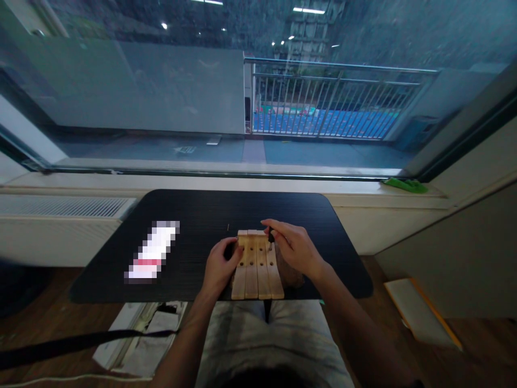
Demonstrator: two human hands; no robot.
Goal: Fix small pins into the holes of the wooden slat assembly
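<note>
Several pale wooden slats (pixel 257 265) with rows of holes lie side by side near the front edge of a black table (pixel 202 215). My left hand (pixel 220 265) is curled against the left edge of the slats, steadying them. My right hand (pixel 291 245) hovers over the far right end of the slats and pinches a small dark part (pixel 271 235) between thumb and fingers. I cannot make out what that part is.
A blurred white and red patch (pixel 152 251) lies on the table's left. Papers (pixel 137 337) and a dark strap (pixel 72 345) are on the floor at left, a flat board (pixel 420 312) at right. A window sill and radiator run behind the table.
</note>
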